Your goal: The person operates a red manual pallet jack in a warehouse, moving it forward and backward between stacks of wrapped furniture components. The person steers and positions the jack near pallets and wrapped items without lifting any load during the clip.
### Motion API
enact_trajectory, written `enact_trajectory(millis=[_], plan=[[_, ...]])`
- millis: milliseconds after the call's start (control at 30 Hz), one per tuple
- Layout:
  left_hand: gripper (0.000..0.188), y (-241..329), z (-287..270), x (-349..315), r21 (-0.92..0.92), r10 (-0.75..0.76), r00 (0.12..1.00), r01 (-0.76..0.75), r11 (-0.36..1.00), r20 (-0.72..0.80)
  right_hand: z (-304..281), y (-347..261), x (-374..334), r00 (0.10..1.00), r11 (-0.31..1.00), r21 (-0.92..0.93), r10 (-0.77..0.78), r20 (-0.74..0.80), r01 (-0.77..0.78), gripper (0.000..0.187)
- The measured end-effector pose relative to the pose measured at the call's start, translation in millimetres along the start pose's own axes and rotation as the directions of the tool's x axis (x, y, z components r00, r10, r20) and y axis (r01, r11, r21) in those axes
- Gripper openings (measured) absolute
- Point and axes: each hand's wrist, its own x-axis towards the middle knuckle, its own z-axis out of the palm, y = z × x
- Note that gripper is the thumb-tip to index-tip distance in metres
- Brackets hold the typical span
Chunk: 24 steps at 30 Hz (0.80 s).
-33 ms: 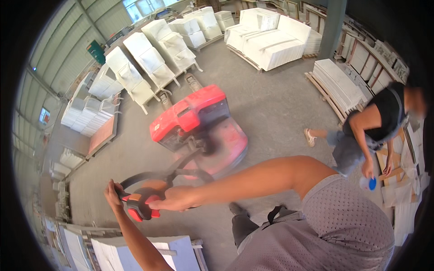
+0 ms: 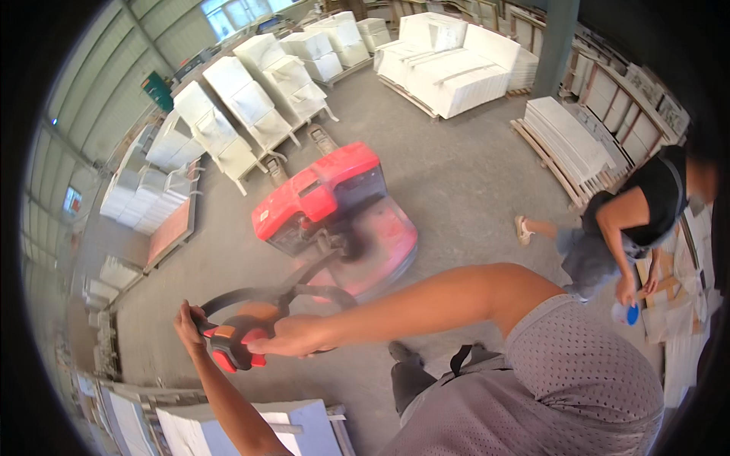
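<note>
A red electric pallet truck (image 2: 323, 182) stands on the floor before me, its forks reaching toward pallets of white slabs. Its tiller handle (image 2: 242, 346), black with red and orange controls, is tilted toward me. My left hand (image 2: 188, 325) is closed around the handle's left grip. From the other side, my right hand (image 2: 293, 337) is closed on the handle, its fingertips by a red control; the palm side is hidden. My right forearm crosses above the truck's red rear platform (image 2: 380, 247).
Pallets of white slabs (image 2: 456, 64) stand ahead, more stacks (image 2: 156, 190) at left. A steel column (image 2: 557, 53) rises at the back right. At right a person (image 2: 646, 197) in black leans forward, holding a blue-and-clear object (image 2: 628, 313). Slabs (image 2: 304, 425) lie at the near left.
The person at the right has shifted slightly farther right. My hands stay on the tiller handle, and the truck looks unmoved.
</note>
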Motion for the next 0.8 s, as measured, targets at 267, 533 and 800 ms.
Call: enact_trajectory(millis=[267,533,800], plan=[[0.035,-82.9,-15.1,246.7,-0.080,0.392,0.848,-0.390,0.917,0.358,-26.3,-65.9,156.0,0.990,0.979,0.194,-0.035,-0.138,0.062,0.080],[0.056,-61.4,14.9,278.7,-0.250,0.283,0.900,-0.206,0.946,0.332,-46.6,-75.2,202.2,0.944,0.996,-0.043,-0.088,-0.317,0.078,0.083],[0.056,-74.2,3.7,217.4,-0.254,0.146,0.976,-0.102,0.962,0.162,-8.4,-34.0,191.4,0.934,0.925,0.316,-0.095,-0.344,0.211,0.087]])
